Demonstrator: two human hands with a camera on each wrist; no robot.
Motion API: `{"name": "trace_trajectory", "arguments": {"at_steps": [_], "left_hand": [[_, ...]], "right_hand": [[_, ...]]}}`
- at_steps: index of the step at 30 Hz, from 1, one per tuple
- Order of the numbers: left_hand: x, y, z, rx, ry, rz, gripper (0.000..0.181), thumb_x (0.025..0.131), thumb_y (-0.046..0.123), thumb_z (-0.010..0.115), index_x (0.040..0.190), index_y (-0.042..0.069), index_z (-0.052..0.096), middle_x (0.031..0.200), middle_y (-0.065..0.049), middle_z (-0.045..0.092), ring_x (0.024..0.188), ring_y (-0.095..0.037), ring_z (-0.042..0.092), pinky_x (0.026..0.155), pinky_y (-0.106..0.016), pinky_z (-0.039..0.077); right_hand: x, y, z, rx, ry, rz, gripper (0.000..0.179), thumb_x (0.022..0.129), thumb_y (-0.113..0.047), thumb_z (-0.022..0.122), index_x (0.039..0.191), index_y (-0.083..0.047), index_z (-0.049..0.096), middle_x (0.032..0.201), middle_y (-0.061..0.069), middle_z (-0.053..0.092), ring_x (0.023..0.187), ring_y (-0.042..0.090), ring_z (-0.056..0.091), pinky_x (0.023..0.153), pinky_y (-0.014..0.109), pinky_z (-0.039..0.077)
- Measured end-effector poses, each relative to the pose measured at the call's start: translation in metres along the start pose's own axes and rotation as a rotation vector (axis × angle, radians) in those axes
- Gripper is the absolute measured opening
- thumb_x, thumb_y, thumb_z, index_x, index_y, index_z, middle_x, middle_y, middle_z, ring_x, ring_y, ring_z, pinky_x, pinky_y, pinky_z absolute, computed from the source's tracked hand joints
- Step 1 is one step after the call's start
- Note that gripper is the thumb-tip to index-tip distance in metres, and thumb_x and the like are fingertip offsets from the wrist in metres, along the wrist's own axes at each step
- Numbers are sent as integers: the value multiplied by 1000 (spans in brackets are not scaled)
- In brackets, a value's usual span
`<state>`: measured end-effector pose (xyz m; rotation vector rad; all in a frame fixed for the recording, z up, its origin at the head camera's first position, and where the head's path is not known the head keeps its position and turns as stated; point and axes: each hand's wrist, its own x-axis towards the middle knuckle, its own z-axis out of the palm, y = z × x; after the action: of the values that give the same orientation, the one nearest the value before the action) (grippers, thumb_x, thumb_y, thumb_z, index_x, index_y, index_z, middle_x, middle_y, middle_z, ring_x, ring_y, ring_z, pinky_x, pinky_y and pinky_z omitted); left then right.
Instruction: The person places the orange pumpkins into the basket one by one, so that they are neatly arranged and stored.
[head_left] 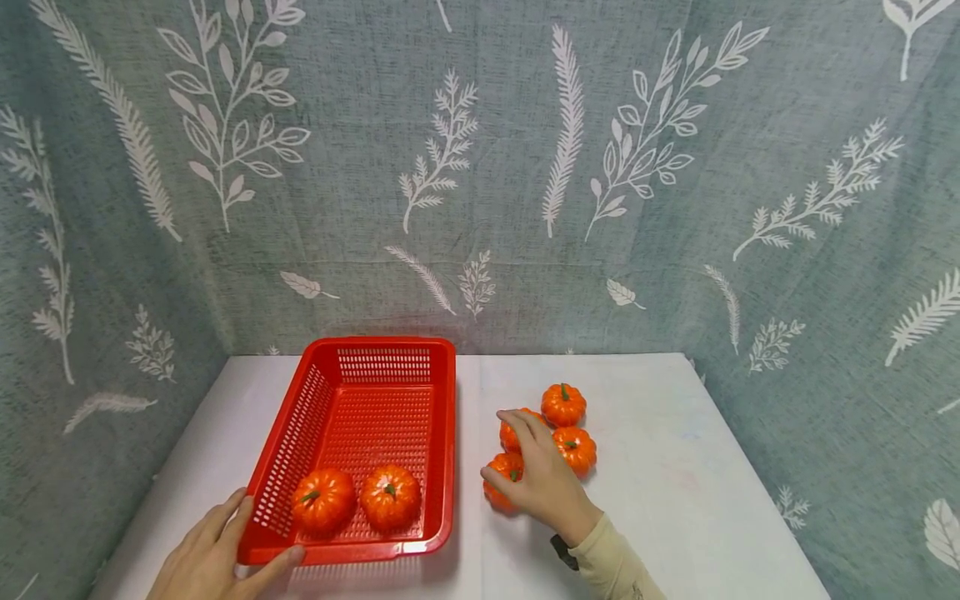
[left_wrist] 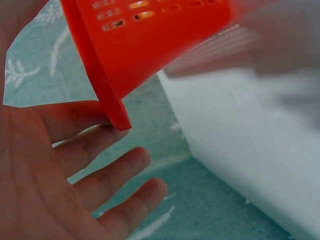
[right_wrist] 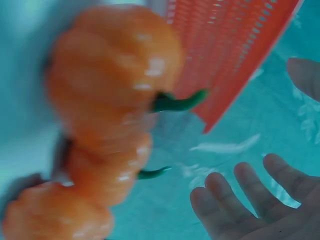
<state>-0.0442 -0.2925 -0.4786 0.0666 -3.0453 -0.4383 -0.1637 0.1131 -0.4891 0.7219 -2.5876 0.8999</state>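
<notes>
A red plastic basket [head_left: 449, 433] with slotted walls stands left of the table's middle. Two small orange pumpkins [head_left: 323, 500] with green stems lie inside its near end. My left hand [head_left: 213, 546] holds the basket's near left corner, thumb at the front rim and fingers along the left side; the left wrist view shows the fingertips at the rim [left_wrist: 112, 107]. Over a group of several more pumpkins [head_left: 563, 405] right of the basket hovers my right hand [head_left: 543, 479], thumb and fingers spread. In the right wrist view its fingers are apart from the pumpkins [right_wrist: 115, 70].
The white tabletop [head_left: 675, 500] extends to the right of the pumpkins. Grey-green cloth [head_left: 510, 167] with white leaf prints hangs behind the table and along both sides.
</notes>
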Motion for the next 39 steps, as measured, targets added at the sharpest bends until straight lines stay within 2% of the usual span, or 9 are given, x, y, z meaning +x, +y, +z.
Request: {"name": "trace_trajectory", "arguments": {"at_steps": [6,14,24,29,39], "left_hand": [[0,-1,0,-1,-4,-11,107,83,74,65,139,-15,48,139,-36,46,119,-55,50,90,-70,46],[0,-1,-1,-11,17,14,103,83,70,68,139,-15,49,139,-37,48,118,-56,51,89,-70,46],[-1,1,1,-15,38,29,102,82,69,70,137,-14,52,137,-35,50,116,-53,54,88,-69,47],[-2,0,2,-11,26,14,103,82,70,69,138,-14,50,138,-35,49,117,-53,53,89,-69,47],[-3,0,2,-14,45,20,103,82,70,69,139,-14,50,137,-34,49,116,-52,54,88,-69,48]], "right_hand": [[-18,18,4,-36,-39,50,77,80,-39,86,143,-9,53,135,6,58,123,24,57,105,44,48],[-35,30,12,-89,-55,28,81,74,-41,91,138,-5,57,129,11,60,118,27,60,101,43,51],[-40,33,17,-71,-92,49,73,75,-31,91,133,1,61,124,11,60,113,25,61,99,44,53],[-40,31,19,-48,-110,63,76,74,-31,93,134,1,60,126,11,58,114,25,60,99,46,52],[-40,30,19,-56,-85,25,76,73,-31,93,135,-1,60,128,10,58,116,24,60,100,43,52]]}}
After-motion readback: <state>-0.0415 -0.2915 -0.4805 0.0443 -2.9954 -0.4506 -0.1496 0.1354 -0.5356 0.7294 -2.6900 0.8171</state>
